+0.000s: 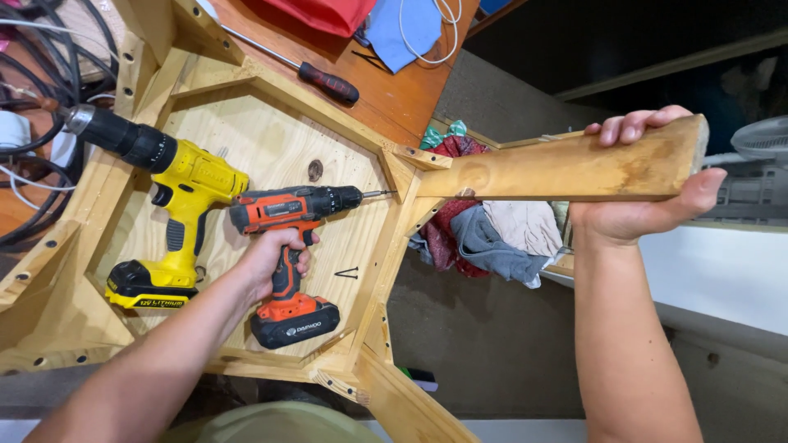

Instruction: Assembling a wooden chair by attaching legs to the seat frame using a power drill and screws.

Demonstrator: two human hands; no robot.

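My left hand [275, 258] grips the handle of an orange and black cordless drill [289, 215]. Its bit [377, 194] points right and touches the inner face of a corner bracket on the hexagonal wooden frame [386, 262]. My right hand [640, 193] is wrapped around the far end of a wooden leg [558, 168] that sticks out to the right from that corner. A yellow and black cordless drill [176, 193] lies on the plywood panel [263, 139] just left of the orange one.
A red-handled screwdriver [324, 82] lies on the brown tabletop [402, 90] behind the frame, near red and blue cloth. A box of crumpled clothes [484, 234] sits below the leg. Black cables [33, 98] coil at the left. A second wooden leg [410, 406] juts toward me.
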